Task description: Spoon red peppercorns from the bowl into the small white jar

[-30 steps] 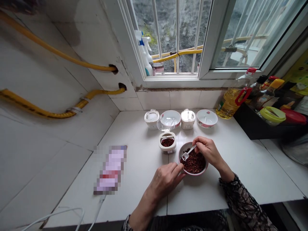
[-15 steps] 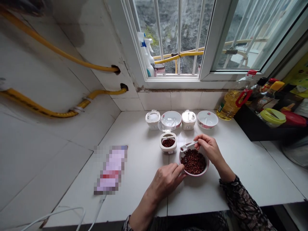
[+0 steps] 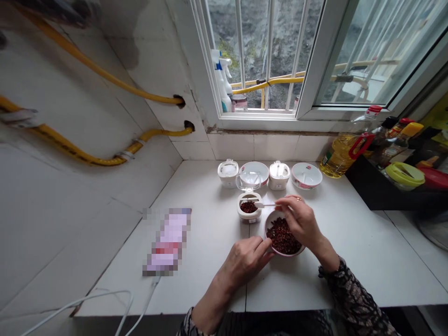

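My right hand (image 3: pixel 301 221) pinches the handle of a small white measuring spoon (image 3: pixel 265 205). The spoon's bowl tips over the opening of a white seasoning jar (image 3: pixel 249 216), whose clear lid (image 3: pixel 249 182) stands raised. Inside the jar lie dark red bits that look like Sichuan peppercorns (image 3: pixel 248 206). More of the same fill a white bowl (image 3: pixel 268 221) with a pinkish rim, just right of the jar. My left hand (image 3: pixel 245 261) holds that bowl's near left edge between thumb and fingers. The right hand covers part of the bowl's far side.
Behind stand two more seasoning jars (image 3: pixel 228 175) and two floral bowls (image 3: pixel 307 176). An oil bottle (image 3: pixel 339 154) and a black rack (image 3: pixel 371 184) of bottles are at right. A blurred-out purple item (image 3: pixel 170 240) with a white cable (image 3: pixel 147 301) lies left.
My right hand has carried the spoon from above the bowl leftward to the jar and turned it over. My left hand stays on the bowl. The view has shifted slightly.
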`<state>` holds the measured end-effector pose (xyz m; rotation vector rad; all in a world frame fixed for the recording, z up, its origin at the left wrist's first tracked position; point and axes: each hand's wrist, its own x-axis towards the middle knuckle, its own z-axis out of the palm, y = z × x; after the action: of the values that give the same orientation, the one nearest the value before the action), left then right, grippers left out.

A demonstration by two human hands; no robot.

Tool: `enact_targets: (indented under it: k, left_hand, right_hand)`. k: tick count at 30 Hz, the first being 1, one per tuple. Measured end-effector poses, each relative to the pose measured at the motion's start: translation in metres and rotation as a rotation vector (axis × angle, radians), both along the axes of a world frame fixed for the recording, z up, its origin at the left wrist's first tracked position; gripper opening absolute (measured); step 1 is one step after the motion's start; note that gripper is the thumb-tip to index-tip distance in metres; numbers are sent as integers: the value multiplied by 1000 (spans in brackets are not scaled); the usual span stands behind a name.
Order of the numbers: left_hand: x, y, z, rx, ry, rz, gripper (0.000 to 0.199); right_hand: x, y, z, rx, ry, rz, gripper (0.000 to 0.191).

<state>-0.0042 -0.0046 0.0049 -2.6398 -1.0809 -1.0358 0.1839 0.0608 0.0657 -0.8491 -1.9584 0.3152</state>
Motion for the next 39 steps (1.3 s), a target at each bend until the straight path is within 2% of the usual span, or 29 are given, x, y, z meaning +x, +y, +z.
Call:
enact_targets:
  k: [3,5,9,12,15,20,27,31,36,39]
  left_hand:
    - [0,0,0,-10,4,-3,23]
    - [0,0,0,-17,8,1,22]
    - [0,-1,2,1,7,4,25]
    - [0,-1,4,10,12,1,24]
    - [-1,-1,4,14,15,3,23]
    - [-2,0,1,11,19,-4,19]
    - [-3,0,-1,6,15,-7,18]
    - [-4,0,-2,-7,20,-16,18]
    - [-5,1,-4,-10,11,-33,15]
    - [-5,1,-4,1,11,-28,16]
  right_hand:
    - [17,2,4,-67,41,-93,17]
    - [25,4,2,-121,-39,-108,19]
    - [28,8,-8,-173,-261,-91,19]
    - [22,6,-14,-235,-298,-30,20]
    - [19,4,-14,-310,-239,14,22]
    - [20,3,-8,-438,-50,-44,21]
    - [22,4,-8,-656,155,-45,19]
    - [23,5,-10,-669,158,-64,19]
    - [17,2,-11,-450,-45,-47,21]
    - [14,0,-10,-416,-121,3,22]
